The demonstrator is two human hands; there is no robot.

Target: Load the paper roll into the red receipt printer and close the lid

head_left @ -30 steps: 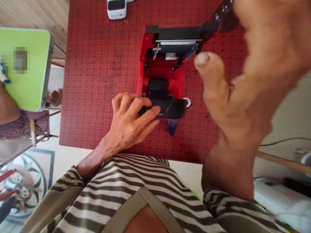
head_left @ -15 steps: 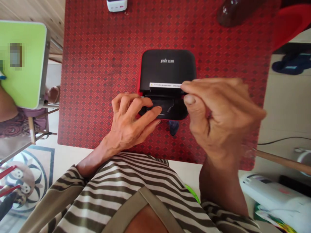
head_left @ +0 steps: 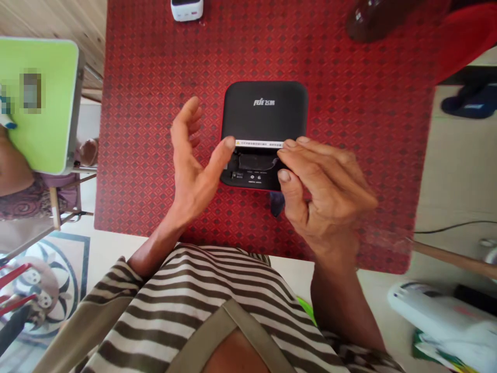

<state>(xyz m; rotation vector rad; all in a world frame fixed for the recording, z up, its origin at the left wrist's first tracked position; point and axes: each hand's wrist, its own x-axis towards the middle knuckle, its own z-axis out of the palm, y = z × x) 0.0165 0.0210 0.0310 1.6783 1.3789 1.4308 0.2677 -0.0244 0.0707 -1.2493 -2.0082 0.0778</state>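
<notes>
A small black printer (head_left: 265,116) marked FEIE lies on the red patterned table (head_left: 155,67). A white strip with small print and a yellow warning sign (head_left: 256,144) runs along its lid's front edge, above a dark recess. My left hand (head_left: 194,166) is open at the left side, fingers raised off the printer. Its thumb tip is at the strip's left end. My right hand (head_left: 322,186) is at the right front, with its bent index fingertip by the strip's right end. A gap shows between its thumb and index finger, and nothing is visible in it.
A white device (head_left: 187,10) stands at the table's far edge, and a dark rounded object (head_left: 373,20) at the far right. On the left, another person's arm (head_left: 13,160) is beside a green-topped small table (head_left: 50,119). A red chair-like form (head_left: 466,39) adjoins the right.
My left hand has lifted off the printer's front part and spread, its thumb now by the strip. My right hand has come in leftward and slightly lower. Printed marks at the printer's front are uncovered.
</notes>
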